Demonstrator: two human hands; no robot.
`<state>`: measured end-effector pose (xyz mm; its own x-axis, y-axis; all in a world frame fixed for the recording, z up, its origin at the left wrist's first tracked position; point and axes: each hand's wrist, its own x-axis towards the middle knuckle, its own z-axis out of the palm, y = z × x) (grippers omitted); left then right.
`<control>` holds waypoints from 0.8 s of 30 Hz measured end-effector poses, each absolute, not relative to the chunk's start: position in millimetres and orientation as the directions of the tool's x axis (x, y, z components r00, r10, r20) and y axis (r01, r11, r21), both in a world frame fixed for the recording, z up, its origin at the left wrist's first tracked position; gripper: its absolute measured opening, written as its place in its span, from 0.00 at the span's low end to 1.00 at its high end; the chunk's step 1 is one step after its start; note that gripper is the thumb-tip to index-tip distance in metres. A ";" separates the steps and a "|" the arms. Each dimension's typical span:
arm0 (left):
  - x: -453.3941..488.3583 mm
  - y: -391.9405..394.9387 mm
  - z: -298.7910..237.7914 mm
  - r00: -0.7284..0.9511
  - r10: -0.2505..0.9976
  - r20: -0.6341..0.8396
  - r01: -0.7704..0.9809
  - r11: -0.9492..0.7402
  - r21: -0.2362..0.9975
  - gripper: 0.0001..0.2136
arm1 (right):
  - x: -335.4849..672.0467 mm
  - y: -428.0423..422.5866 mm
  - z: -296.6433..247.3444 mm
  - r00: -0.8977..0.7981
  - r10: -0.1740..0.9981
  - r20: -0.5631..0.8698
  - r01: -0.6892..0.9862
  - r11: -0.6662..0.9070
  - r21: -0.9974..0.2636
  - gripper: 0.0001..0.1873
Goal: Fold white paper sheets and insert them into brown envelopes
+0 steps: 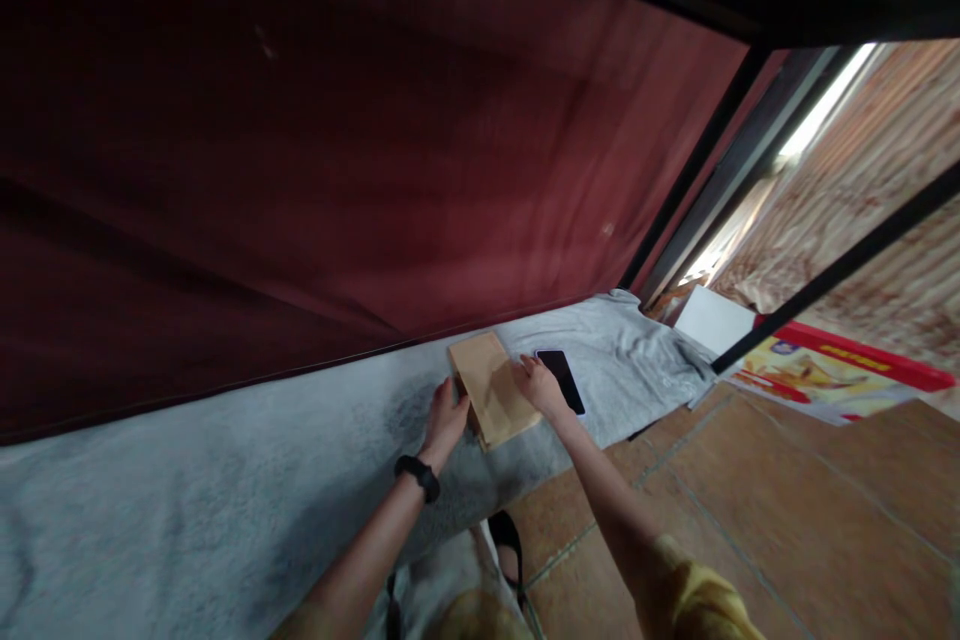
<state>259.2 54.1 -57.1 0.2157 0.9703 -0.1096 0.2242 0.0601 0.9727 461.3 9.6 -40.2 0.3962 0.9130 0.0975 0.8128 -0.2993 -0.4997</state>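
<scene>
A flat tan packet [495, 388], which looks like cardboard or brown paper, lies on the grey cloth in front of me. My left hand [444, 420], with a black band on its wrist, is at the packet's left edge; its thumb and fingers are apart. From the other side, my right hand [538, 385] reaches over the packet's right edge, fingers slightly bent and apart, with the fingertips at its surface. A dark-screened phone [561, 380] lies just right of the packet, partly behind my right hand and wrist.
The grey cloth [187, 450] covers a long, narrow surface along a dark red fabric wall [360, 180]. Black frame bars [697, 160] stand to the right. Beyond them are a white box [714, 320] and a red-and-yellow printed box [832, 370] on the tiled floor [795, 500].
</scene>
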 end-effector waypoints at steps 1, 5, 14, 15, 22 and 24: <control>254.0 45.3 -61.1 0.220 0.971 -0.089 0.260 0.029 0.965 0.24 | 464.0 0.5 -40.4 0.399 0.911 0.100 0.810 -0.299 -0.504 0.18; 238.4 8.1 -79.0 0.347 0.933 0.099 0.425 -0.250 0.870 0.29 | 468.7 -35.6 -46.1 0.378 0.921 0.092 0.810 -0.281 -0.514 0.19; 232.6 -3.6 -87.8 0.487 0.861 0.144 0.510 -0.414 0.754 0.26 | 467.0 -59.0 -43.2 0.328 0.941 0.081 0.844 -0.254 -0.472 0.20; 231.2 -2.9 -88.7 0.491 0.857 0.153 0.506 -0.424 0.751 0.27 | 470.1 -59.6 -42.0 0.370 0.923 0.104 0.841 -0.286 -0.460 0.21; 191.7 -17.1 -109.7 0.459 0.864 0.208 0.486 -0.440 0.755 0.24 | 489.8 -60.5 -45.4 0.685 0.724 0.079 0.706 -0.634 -0.315 0.39; 173.3 -25.2 -115.1 0.436 0.872 0.221 0.483 -0.434 0.760 0.23 | 485.7 -55.5 -47.8 0.701 0.712 0.036 0.687 -0.661 -0.302 0.45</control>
<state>173.3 -25.2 -115.1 0.4363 0.8722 0.2211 0.4834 -0.4344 0.7600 485.7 -55.5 -47.8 0.7008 0.7124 0.0356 0.6870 -0.6608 -0.3022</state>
